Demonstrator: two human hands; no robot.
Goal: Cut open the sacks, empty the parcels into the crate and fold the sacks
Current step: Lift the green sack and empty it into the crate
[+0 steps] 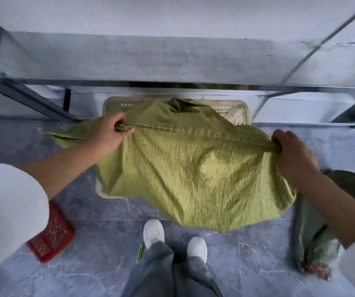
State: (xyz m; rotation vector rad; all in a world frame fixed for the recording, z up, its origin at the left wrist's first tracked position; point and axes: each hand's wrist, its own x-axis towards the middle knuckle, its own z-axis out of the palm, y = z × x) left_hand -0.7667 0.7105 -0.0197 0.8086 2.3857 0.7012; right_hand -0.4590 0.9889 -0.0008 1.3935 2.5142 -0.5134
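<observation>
Grey marbled floor tiles (99, 243) all around, with a white wall and a dark metal rack frame (22, 91) at the top of the shot. We're standing and looking straight down.

Our 2 hands are holding a crumpled yellow-green sack (193, 172) stretched out between them along its stitched seam (172, 129). The left hand (106, 133) has its fingers curled tight round the seam near 1 end. The right hand (292, 151) is clamped on a bunched-up bit of the same seam at the other end. The hands are well apart and the seam runs taut between them.

The sack hangs over a beige slatted crate (240, 110) that sits on the floor by the rack. It covers most of it, so we only see the far rim, the far right corner and a sliver of the near left corner. Can't tell what's inside the crate or the sack from here.

Other stuff: a red plastic basket (50, 236) on the floor off to the left, partly behind our white sleeve (9, 209). A 2nd, darker green sack (313, 228) lies crumpled on the floor to the right, under our right forearm. Our 2 white shoes (153, 231) are at the bottom, and a thin green stick-like thing (139, 252) lies just beside the left one, too small to make out.
</observation>
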